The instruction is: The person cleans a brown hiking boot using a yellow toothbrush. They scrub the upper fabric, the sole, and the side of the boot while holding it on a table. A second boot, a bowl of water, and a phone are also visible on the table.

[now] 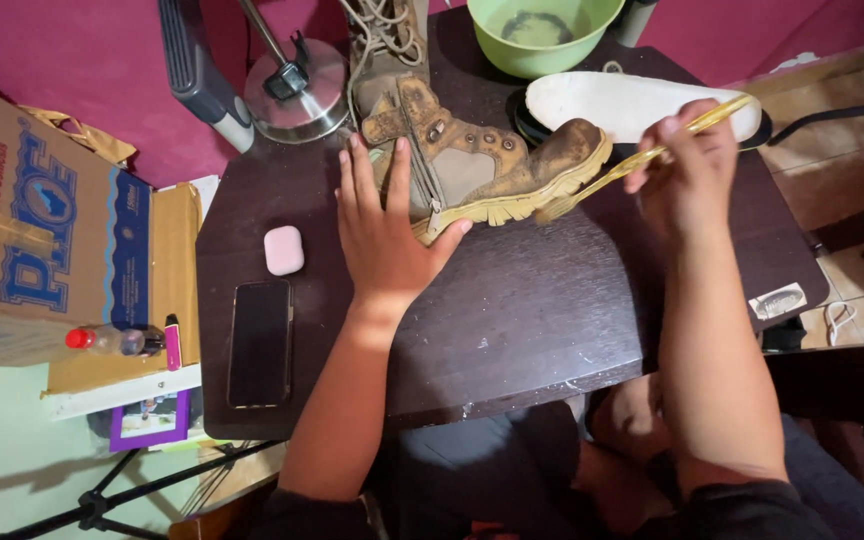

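A dirty tan boot (497, 165) lies on its side on the dark wooden table (512, 320), sole facing me. My left hand (384, 228) rests flat on the boot's heel end, fingers spread, holding it down. My right hand (690, 165) grips a yellow toothbrush (642, 158), and its bristle end touches the boot's sole edge near the toe. A second boot (387, 45) stands upright behind, laces loose. A white insole (622, 103) lies behind the toe.
A green bowl (542, 35) sits at the table's far edge, a metal lamp base (295, 95) to its left. A pink earbud case (283, 250) and black phone (259, 343) lie at the left. A cardboard box (42, 230) stands beside the table.
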